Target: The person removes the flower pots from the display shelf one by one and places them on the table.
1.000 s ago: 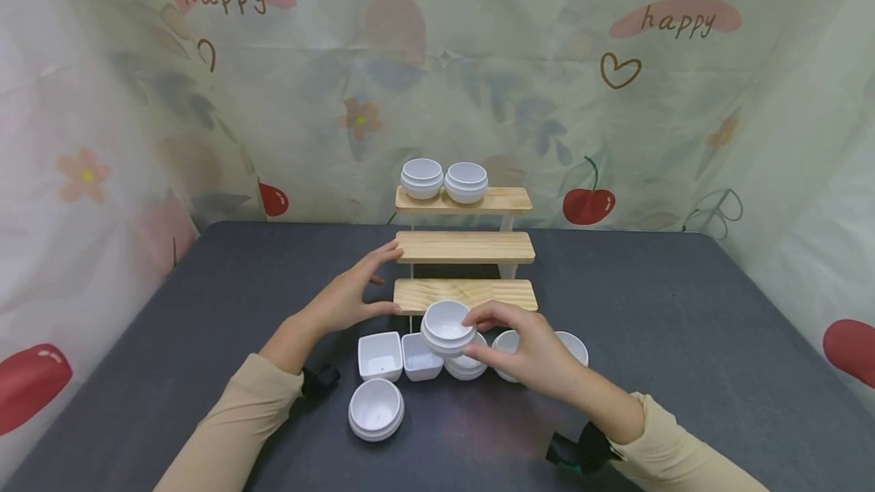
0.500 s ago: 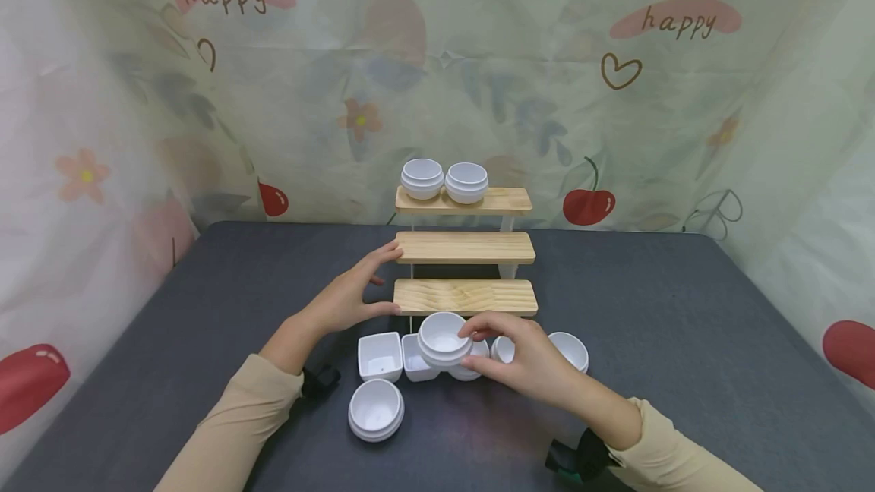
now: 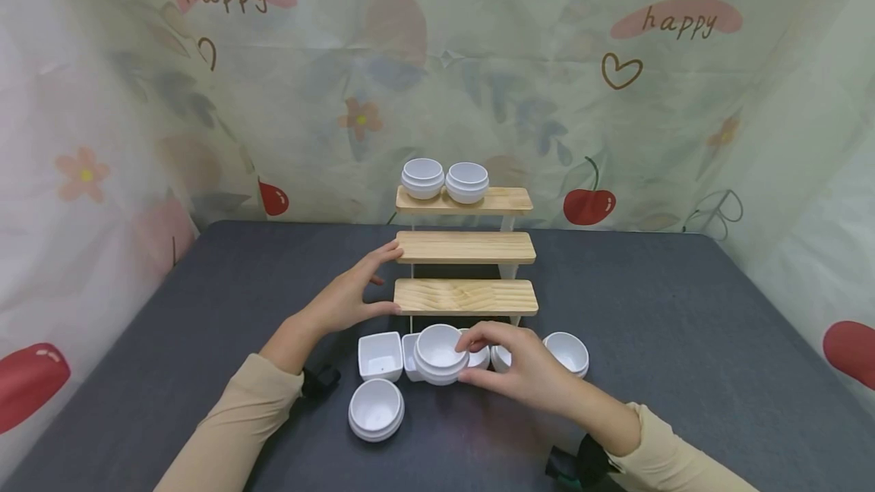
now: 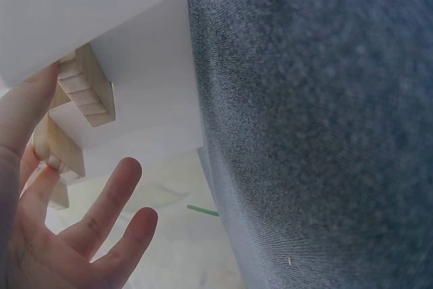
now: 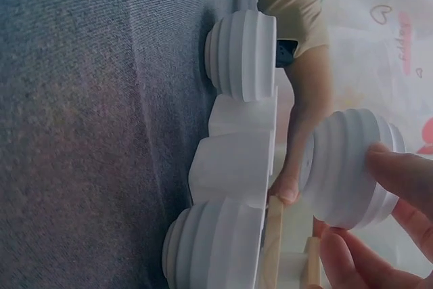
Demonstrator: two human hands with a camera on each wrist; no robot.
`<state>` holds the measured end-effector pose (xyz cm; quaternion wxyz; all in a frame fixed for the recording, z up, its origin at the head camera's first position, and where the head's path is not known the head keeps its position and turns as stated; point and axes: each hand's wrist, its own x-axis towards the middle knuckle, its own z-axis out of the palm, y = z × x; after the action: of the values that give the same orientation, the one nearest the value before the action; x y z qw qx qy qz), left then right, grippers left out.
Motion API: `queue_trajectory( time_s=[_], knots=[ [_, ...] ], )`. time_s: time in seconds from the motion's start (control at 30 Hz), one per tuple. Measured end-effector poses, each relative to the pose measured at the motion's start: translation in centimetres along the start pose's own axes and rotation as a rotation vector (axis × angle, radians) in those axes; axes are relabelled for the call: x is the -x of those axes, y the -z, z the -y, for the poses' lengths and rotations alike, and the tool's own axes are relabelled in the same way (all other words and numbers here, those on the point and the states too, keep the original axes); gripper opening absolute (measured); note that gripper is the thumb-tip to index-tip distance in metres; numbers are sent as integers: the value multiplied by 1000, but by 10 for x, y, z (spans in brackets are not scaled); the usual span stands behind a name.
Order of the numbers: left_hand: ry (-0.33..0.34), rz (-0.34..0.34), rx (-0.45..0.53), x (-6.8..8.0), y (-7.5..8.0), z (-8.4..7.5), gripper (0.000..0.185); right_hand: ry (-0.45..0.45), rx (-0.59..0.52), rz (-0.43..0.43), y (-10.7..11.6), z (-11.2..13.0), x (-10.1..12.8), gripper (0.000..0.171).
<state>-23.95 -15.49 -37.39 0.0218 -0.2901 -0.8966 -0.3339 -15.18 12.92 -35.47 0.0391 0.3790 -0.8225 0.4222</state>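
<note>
My right hand [image 3: 522, 363] pinches a white round ridged bowl [image 3: 436, 355] by its rim, thumb on one side and fingers on the other. In the right wrist view that bowl [image 5: 342, 167] hangs apart from the bowls on the table. The left hand [image 3: 345, 296] touches the left end of a three-tier wooden shelf: thumb at the lowest board [image 3: 465, 298], fingertips at the middle board [image 3: 465, 247]. Its other fingers [image 4: 111, 197] stretch out free in the left wrist view. Two round bowls [image 3: 421, 178] stand side by side on the top board [image 3: 509, 200].
In front of the shelf, a row holds a square bowl [image 3: 380, 357], a second square one partly covered, and several round bowls [image 3: 567, 353], some hidden by the right hand. Another round bowl [image 3: 376, 410] sits nearer on the dark tabletop [image 3: 649, 310]. Patterned cloth [image 3: 444, 97] hangs behind.
The right hand has lowered the round bowl and brought it slightly to the left, from in front of the lowest board to over the front row. The left hand stays put.
</note>
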Motion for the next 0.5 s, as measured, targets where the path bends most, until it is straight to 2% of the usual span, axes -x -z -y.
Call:
queue_trajectory(
  time_s=[0.5],
  knots=[
    [11,3,4,0,1,-1,87,88,15,97,-8,-4,3,23]
  ],
)
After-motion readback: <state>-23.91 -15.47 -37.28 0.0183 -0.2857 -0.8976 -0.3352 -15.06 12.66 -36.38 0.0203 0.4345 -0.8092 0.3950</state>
